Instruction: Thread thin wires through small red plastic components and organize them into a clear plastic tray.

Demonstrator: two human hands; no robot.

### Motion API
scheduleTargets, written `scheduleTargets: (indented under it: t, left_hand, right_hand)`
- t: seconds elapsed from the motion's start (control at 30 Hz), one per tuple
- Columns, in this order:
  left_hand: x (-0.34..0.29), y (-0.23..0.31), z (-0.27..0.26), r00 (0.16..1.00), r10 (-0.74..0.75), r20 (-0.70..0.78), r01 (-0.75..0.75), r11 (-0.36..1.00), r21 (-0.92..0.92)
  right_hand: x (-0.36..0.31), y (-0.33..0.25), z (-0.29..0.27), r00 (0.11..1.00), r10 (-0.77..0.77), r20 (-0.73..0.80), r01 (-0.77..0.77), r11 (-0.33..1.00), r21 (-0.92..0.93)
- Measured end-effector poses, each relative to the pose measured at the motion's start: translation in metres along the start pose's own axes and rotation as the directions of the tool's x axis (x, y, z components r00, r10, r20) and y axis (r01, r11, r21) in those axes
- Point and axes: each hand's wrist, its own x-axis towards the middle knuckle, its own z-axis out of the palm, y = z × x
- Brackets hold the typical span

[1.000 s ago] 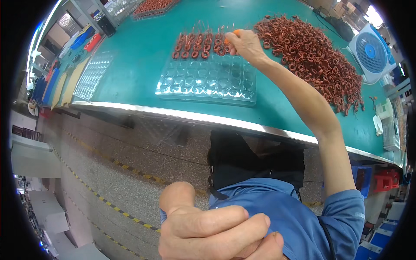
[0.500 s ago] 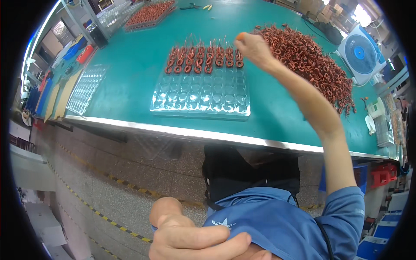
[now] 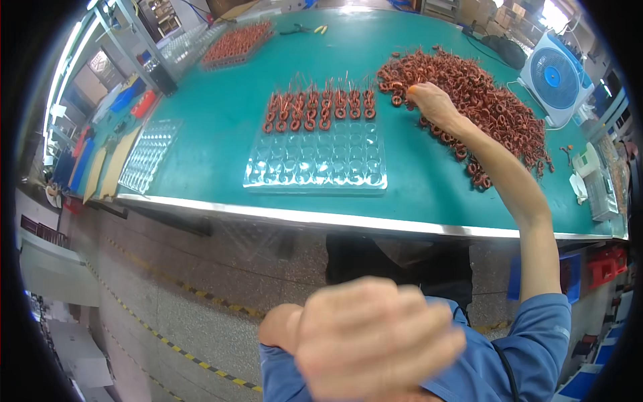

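My right hand [image 3: 434, 107] reaches to the left edge of a large heap of copper-wound ring coils [image 3: 499, 110]. Its fingers are drawn together, one tip covered in orange; what they hold, if anything, is hidden. Left of the heap lies a clear plastic tray [image 3: 315, 175] with rows of round pockets. Ring coils [image 3: 310, 114] fill its far rows, their wire leads pointing up, while the near pockets hold none. My left hand [image 3: 378, 335] is raised close to my body, away from the table, and its fingers are smeared by motion.
A filled coil tray [image 3: 238, 45] stands at the far left, near pliers [image 3: 297, 29]. Another clear tray [image 3: 149, 155] lies at the table's left edge. A blue and white fan [image 3: 552, 77] stands right of the heap. The table's metal edge [image 3: 321, 220] runs across in front of me.
My right hand has moved right and nearer, from the tray's far right corner to the heap. My left hand has risen and shifted right. The whole view has shifted slightly.
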Motion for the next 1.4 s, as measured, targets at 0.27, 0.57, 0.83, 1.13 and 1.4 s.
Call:
scheduleTargets:
  t: [0.27,0.57,0.83,1.13,1.4]
  left_hand:
    - [-0.048,-0.156,0.094,0.437,-0.899,0.007,0.706,0.338,-0.623]
    - [-0.046,-0.18,0.124,0.509,-0.848,0.149,0.565,0.198,-0.801]
    - [-0.038,-0.154,0.144,0.717,-0.684,0.132,0.539,0.425,-0.727]
    - [-0.049,-0.152,0.144,0.829,-0.437,-0.349,0.453,0.891,-0.042]
    - [-0.049,-0.141,0.14,0.691,-0.682,0.241,0.612,0.374,-0.697]
  right_hand:
    - [-0.061,-0.041,-0.061,0.945,0.324,0.05,-0.216,0.498,0.84]
    - [-0.089,-0.074,-0.092,0.972,0.134,0.191,-0.233,0.57,0.788]
    - [-0.127,-0.072,-0.098,0.94,0.293,0.172,-0.314,0.556,0.77]
    - [-0.14,-0.095,-0.086,0.922,0.049,-0.384,0.097,0.931,0.352]
    - [-0.165,-0.096,-0.073,0.881,0.237,-0.41,0.035,0.831,0.555]
